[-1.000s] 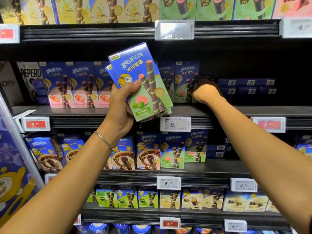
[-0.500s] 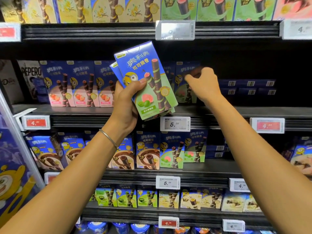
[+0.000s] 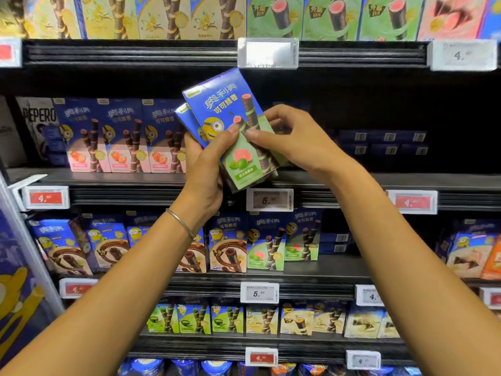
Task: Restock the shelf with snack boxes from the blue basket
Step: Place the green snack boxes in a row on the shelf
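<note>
Right hand (image 3: 301,143) returned, fingers (image 3: 282,115) pinching snack boxes (image 3: 222,104), left hand (image 3: 206,169) gripping them

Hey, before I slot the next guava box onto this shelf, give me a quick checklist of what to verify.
1. Left hand grips the guava boxes: ok.
2. Right hand pinches the front box at its right edge: ok.
3. Front box upright: not ok, tilted.
4. Free slot on the shelf behind the hands: cannot tell, hidden.
5. Price tag matches: cannot tell, blurred.
</note>
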Motion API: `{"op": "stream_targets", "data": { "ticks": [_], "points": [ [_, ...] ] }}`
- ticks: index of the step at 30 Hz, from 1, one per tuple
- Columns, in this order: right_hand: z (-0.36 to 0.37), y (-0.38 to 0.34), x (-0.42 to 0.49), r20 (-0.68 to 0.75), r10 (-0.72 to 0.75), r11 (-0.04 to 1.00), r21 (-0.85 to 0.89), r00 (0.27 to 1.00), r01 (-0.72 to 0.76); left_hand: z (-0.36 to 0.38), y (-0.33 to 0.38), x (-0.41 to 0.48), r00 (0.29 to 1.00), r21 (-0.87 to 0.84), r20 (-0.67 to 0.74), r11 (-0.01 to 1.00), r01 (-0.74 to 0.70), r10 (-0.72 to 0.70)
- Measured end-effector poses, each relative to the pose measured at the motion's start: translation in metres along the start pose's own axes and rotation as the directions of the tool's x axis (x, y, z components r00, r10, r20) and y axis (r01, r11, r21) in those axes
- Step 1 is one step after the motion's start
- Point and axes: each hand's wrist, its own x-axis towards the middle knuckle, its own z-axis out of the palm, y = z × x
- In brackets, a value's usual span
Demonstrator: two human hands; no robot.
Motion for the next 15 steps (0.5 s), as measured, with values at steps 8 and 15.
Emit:
{"op": "stream_targets", "data": {
  "ticks": [8,15],
  "points": [
    [0.005,-0.004,-0.004,-0.057,0.036,0.998,0.061,0.998,-0.032,0.003,0.0,0.004,0.992,0.0,-0.113,0.999,-0.053,0.053],
    [-0.007,-0.004,-0.01,-0.04,0.109,0.987,0.12,0.993,-0.103,0.001,-0.013,0.014,0.989,0.045,-0.111,0.995,-0.089,0.094]
  ]
}}
